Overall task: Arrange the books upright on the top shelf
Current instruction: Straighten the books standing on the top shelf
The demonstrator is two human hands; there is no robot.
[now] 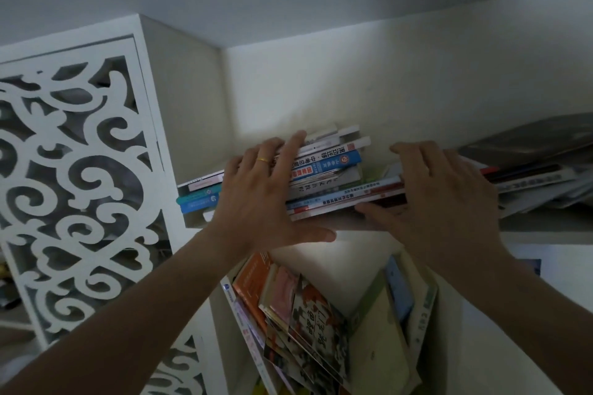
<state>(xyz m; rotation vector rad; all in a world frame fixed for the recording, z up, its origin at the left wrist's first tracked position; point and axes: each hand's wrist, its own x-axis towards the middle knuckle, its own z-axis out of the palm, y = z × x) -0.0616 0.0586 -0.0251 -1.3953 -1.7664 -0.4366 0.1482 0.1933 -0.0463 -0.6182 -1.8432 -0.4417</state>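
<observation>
I see both arms reaching up to the top shelf [542, 228], where a stack of books [324, 183] lies flat rather than upright, spines facing me. The left hand [266, 196] is spread wide over the left part of that stack: its fingers are nearly straight and laid across the spines and top edges, the index finger reaching furthest toward the back, while the thumb juts out to the right below the shelf's front edge. A gold ring [263, 160] sits on one of its fingers. I read this hand as pressing flat against the books, not curled round any of them.

The right hand [446, 199] is also spread, palm toward the books at the right end of the stack. Its fingers go up over the top of the pile, and its thumb points left along the lowest book, at the red and white spines. Whether the thumb actually pinches that book I cannot tell.

Further right on the same shelf, a second heap of books [532, 170] lies slumped. Below, leaning books [308, 314] fill the lower shelf. A white carved panel [73, 186] stands at the left.
</observation>
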